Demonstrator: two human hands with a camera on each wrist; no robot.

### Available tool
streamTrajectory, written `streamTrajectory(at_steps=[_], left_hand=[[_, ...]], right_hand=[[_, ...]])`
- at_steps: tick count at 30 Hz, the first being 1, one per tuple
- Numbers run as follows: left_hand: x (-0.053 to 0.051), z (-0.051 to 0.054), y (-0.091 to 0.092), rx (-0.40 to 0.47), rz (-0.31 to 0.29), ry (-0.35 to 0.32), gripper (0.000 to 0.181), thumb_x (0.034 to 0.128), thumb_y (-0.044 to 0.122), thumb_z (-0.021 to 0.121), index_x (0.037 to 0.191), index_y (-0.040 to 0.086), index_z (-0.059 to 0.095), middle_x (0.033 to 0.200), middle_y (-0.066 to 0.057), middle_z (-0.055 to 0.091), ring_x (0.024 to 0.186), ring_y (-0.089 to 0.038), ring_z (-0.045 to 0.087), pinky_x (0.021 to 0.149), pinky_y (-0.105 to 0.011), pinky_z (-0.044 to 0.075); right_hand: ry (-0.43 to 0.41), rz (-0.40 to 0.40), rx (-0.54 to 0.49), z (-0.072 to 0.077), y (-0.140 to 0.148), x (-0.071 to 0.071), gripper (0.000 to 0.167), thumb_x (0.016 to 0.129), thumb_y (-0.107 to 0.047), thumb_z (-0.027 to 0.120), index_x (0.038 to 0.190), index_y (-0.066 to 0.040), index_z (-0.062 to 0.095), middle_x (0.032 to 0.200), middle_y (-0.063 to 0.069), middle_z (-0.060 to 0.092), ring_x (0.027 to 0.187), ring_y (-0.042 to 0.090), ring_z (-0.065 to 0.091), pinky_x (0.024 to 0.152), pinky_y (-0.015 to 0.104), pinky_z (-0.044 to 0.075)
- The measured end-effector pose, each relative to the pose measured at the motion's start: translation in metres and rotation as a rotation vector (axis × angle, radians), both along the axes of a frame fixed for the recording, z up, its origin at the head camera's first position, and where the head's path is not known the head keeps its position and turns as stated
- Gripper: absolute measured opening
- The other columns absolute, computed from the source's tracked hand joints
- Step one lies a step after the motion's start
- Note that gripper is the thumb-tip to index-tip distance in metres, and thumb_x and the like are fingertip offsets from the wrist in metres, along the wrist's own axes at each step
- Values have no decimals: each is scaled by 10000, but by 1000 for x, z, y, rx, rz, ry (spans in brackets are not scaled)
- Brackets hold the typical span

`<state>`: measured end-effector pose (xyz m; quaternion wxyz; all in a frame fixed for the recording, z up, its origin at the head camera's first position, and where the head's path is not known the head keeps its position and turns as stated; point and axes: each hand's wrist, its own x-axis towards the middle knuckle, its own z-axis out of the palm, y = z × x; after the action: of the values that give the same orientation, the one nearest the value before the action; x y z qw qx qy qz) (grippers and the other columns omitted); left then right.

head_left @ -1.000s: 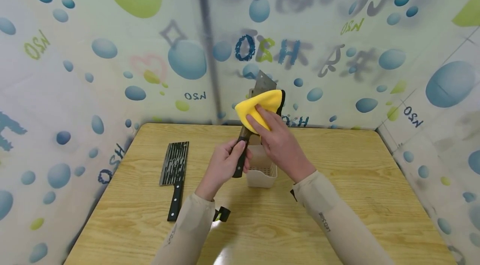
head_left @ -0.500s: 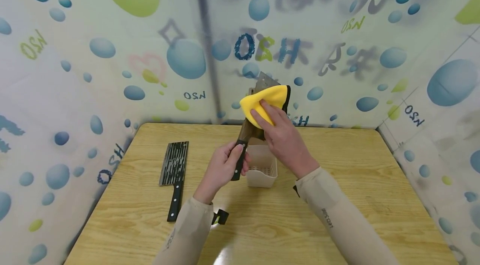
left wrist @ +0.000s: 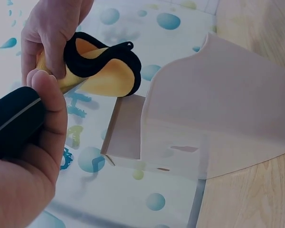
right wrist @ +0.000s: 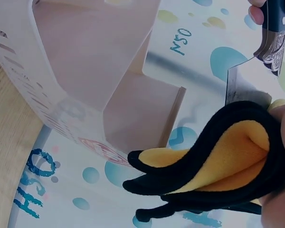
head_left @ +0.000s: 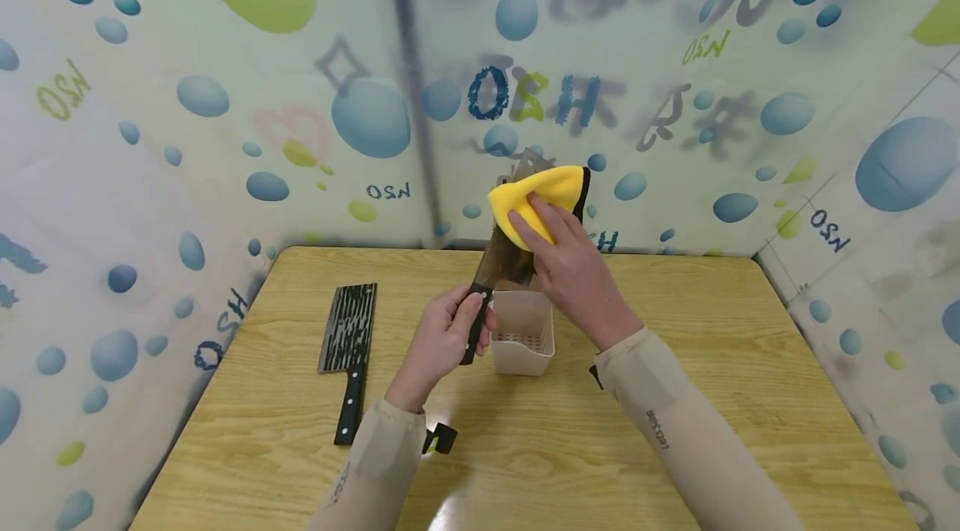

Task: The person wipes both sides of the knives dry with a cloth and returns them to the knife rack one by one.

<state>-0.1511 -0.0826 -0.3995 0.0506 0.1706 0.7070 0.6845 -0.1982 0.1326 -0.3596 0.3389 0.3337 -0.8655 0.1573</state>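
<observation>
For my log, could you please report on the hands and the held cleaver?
Left hand gripping cleaver by handle; right hand holding yellow cloth over part of blade; pale container behind, second cleaver lying left; nothing visibly blocking.

on the wood-grain table (head_left: 712,331), a beige perforated holder (head_left: 522,360) stands upright, a black-handled cleaver (head_left: 349,339) with a streaked blade lies flat at its 9 o'clock, handle toward 6 o'clock, while a blue-and-green dotted, lettered wall covering (head_left: 637,22) rises at 12 o'clock.
</observation>
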Motion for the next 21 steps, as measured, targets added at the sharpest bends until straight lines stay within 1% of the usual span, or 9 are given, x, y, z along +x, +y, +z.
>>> streamTrajectory(at_steps=[6,13,16,20,21], left_hand=[[0,0,-1,1,-1,-10,349,1124,172,431,1015,-120,589,809,-105,628,593,-167,584,557,-281,557],[-1,-1,0,21,10,-20,323,1127,201,431,1016,-44,610,820,-109,632,597,-173,585,549,-288,557],[-1,-1,0,25,15,-22,319,1126,208,434,1018,-34,612,824,-115,629,601,-175,584,550,-285,555],[-1,-2,1,32,24,-26,317,1126,210,435,1027,-32,613,835,-148,625,606,-173,582,553,-277,552],[-2,-2,1,36,24,-28,317,1126,210,434,1032,-33,613,846,-183,621,607,-172,582,552,-275,550]], right_hand=[[-11,1,9,-2,-1,2,575,937,100,638,1478,-77,557,1534,231,467,1328,426,503,1109,503,457],[11,25,17,-7,-4,5,596,914,125,647,1465,-88,568,1533,226,467,1315,431,509,1076,512,487],[26,32,28,-9,-5,7,607,903,133,654,1459,-95,571,1524,221,474,1304,427,518,1067,507,497],[34,39,44,-11,-6,10,617,894,138,662,1455,-104,573,1518,217,479,1296,420,523,1060,494,504],[33,39,48,-11,-7,11,618,893,137,668,1453,-107,574,1518,216,478,1296,417,523,1060,490,504]])
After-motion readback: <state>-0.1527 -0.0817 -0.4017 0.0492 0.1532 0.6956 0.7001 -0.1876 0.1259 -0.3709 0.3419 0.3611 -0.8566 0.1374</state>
